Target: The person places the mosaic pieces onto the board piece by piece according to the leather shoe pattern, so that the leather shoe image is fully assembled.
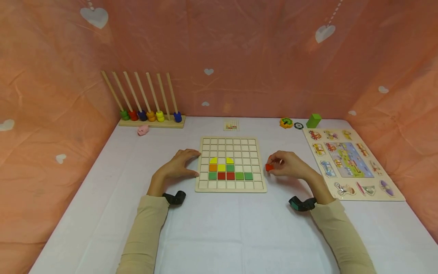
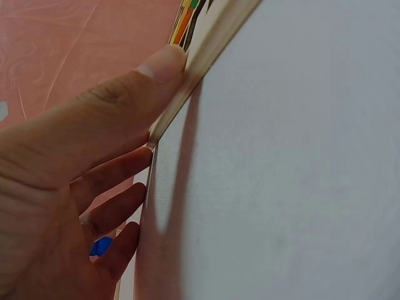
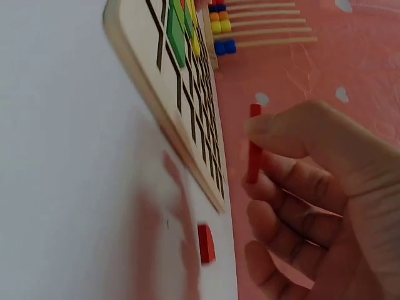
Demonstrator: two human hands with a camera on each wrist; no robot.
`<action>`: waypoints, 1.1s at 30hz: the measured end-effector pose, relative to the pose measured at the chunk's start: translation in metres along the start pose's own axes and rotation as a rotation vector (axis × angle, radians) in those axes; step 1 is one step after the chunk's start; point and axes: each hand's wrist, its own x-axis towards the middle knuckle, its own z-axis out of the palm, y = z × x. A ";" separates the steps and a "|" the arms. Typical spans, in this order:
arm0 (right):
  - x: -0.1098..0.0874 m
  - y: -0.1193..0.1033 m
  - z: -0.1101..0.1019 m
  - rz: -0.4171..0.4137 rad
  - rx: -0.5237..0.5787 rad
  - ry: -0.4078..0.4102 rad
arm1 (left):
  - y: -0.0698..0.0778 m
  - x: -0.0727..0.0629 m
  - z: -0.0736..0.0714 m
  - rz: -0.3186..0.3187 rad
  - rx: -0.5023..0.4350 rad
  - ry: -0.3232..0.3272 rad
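A square wooden grid board (image 1: 213,185) lies in front of me, with red, green, yellow and orange tiles in several cells. At its left edge, my left hand (image 1: 177,164) touches the rim with thumb and fingertips, fingers fairly straight. Right of the board, my right hand (image 1: 289,164) pinches a thin red tile (image 1: 269,167) between thumb and fingers. In the right wrist view this red tile (image 3: 255,145) stands on edge, above the table. Below the hand, a second red piece (image 3: 206,244) lies on the white cloth near the board's corner.
Behind the board lies a small pattern card (image 1: 231,125). A peg stand with coloured beads (image 1: 150,123) and a pink pig (image 1: 143,130) are back left. A picture puzzle board (image 1: 332,186), a green block (image 1: 313,121), a black chip (image 1: 298,126) and an orange-green piece (image 1: 286,123) sit right.
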 end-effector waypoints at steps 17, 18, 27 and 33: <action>0.046 -0.024 0.051 -0.092 0.086 -0.002 | 0.003 -0.001 0.000 -0.025 -0.006 0.000; 0.047 -0.025 0.053 -0.090 0.084 -0.003 | 0.003 -0.002 0.000 -0.025 -0.007 0.001; 0.054 -0.027 0.059 -0.179 0.041 0.007 | 0.003 -0.002 0.000 -0.024 -0.011 0.001; 0.054 -0.029 0.059 -0.152 0.062 -0.005 | 0.003 -0.001 0.000 -0.016 -0.012 0.002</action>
